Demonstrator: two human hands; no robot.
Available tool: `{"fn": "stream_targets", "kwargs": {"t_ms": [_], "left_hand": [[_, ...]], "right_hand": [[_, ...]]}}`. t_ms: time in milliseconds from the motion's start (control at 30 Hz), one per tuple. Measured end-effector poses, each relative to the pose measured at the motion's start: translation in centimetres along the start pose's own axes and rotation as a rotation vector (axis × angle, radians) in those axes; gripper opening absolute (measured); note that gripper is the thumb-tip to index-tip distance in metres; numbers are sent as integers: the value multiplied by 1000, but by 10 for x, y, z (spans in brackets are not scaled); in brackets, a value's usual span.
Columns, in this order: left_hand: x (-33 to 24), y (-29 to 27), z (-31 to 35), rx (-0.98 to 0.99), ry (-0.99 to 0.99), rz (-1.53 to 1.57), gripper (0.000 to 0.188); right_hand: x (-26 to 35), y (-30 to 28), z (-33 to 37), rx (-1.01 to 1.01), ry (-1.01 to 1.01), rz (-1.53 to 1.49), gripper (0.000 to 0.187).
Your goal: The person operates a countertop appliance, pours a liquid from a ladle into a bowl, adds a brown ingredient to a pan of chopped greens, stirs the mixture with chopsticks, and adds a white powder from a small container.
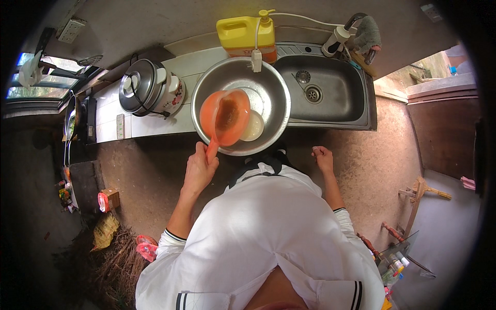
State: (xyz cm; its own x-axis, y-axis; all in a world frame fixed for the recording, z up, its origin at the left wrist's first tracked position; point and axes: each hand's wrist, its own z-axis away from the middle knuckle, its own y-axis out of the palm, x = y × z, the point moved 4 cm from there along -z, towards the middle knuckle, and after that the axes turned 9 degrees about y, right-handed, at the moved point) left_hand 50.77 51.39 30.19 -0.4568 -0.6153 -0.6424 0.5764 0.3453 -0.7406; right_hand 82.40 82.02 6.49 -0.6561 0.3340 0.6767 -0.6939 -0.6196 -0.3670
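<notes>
Left hand [201, 168] clasps the orange dipper [226, 116] over the metal basin [281, 98], at the worktop [150, 127]'s front edge; right hand [323, 156] empty, half curled!

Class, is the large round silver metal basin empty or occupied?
The basin is occupied: a pale round object shows inside, partly hidden by the orange plastic scoop in the left hand.

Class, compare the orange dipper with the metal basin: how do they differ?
Colour: the orange dipper is a translucent orange; the metal basin is shiny silver.
Size: the dipper is clearly smaller than the basin.
Handle: the dipper has one, gripped by the left hand; the basin shows none, and no hand holds it.
Shared: both are rounded, open vessels.
</notes>
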Motion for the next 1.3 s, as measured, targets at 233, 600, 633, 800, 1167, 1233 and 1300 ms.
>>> {"fn": "stream_targets", "kwargs": {"t_ms": [233,600,633,800,1167,1233,1300], "left_hand": [[-4,-1,-1,-1,9,-5,29],[-8,-5,0,11,16,-26,30],[-8,-6,-1,14,20,-30,30],[-5,-6,-1,11,63,-56,31],[1,-6,-2,21,98,-63,32],[2,-7,-2,24,102,-56,32],[1,-8,-3,38,97,-58,32]], "right_hand": [[-9,-1,-7,9,-3,-21,23],[-10,-1,-6,-13,-20,6,22],[-10,-1,-6,-8,-16,5,22],[-7,0,-2,20,10,-11,23],[-5,-1,-2,13,-12,-3,24],[-3,-1,-2,16,-1,13,23],[-7,-1,-4,14,7,11,23]]}}
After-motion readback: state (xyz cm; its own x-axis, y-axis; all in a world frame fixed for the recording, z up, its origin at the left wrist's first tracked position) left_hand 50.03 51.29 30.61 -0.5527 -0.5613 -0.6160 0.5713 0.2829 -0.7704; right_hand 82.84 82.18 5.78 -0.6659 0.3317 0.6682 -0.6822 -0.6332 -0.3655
